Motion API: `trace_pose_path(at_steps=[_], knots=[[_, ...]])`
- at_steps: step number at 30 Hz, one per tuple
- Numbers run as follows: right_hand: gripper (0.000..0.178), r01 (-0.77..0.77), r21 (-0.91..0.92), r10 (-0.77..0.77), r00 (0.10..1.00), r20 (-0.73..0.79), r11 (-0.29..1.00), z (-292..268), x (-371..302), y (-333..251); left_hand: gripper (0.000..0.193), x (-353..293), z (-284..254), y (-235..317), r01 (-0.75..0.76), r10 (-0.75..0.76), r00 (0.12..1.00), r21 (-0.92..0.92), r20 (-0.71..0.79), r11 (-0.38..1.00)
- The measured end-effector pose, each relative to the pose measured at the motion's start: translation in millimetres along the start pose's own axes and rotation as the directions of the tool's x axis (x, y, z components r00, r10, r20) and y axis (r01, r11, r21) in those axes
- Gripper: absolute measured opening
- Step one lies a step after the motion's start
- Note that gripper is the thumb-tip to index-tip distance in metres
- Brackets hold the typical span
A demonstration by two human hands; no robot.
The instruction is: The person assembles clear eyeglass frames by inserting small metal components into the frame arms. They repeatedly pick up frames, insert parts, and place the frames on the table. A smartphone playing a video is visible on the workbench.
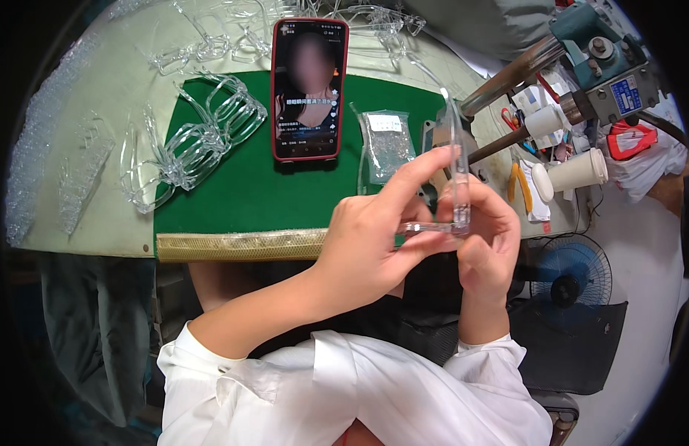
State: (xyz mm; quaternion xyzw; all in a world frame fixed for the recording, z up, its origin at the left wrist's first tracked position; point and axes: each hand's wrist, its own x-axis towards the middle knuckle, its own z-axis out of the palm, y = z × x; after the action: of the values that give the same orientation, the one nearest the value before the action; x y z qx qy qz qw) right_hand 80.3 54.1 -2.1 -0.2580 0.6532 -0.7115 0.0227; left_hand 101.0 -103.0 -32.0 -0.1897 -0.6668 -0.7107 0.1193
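Between my two hands is a clear plastic eyeglass frame (461, 195), one long temple rising upward and curving away toward the table. My left hand (370, 234) pinches the front of the frame, its index finger reaching up to the temple. My right hand (487, 230) has curled fingers around the hinge corner, where temple and front meet. Part of the front is hidden by my fingers. Just beyond my hands, a small clear bag (389, 149) of tiny parts with a white label lies on the green mat (218, 204).
Tangled clear eyeglass frames (203, 141) lie to the left, others along the far edge. A red-cased phone (307, 89) stands upright. At right are a bench machine (593, 56) with a metal column, yellow-handled pliers (521, 186), a white cup (578, 171) and a fan (571, 279) below.
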Motion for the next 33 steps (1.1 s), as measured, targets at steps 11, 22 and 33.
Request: trace_pose_path(at_steps=[11,22,33], knots=[[0.028,0.014,-0.092,-0.029,0.987,-0.161,0.996,-75.4,27.3,-24.6,0.029,59.8,59.5,-27.1,-0.116,0.124,0.991,-0.123,0.057,0.986],[0.013,0.067,-0.187,-0.127,0.936,-0.329,0.98,-116.9,50.9,-24.7,0.009,100.6,96.6,-33.7,-0.166,0.166,0.986,-0.074,-0.004,0.983],[0.052,0.65,-0.294,-0.71,0.675,-0.198,0.7,-158.7,86.1,-162.1,0.004,105.8,96.7,-28.5,-0.086,0.087,0.996,-0.063,0.01,0.994]])
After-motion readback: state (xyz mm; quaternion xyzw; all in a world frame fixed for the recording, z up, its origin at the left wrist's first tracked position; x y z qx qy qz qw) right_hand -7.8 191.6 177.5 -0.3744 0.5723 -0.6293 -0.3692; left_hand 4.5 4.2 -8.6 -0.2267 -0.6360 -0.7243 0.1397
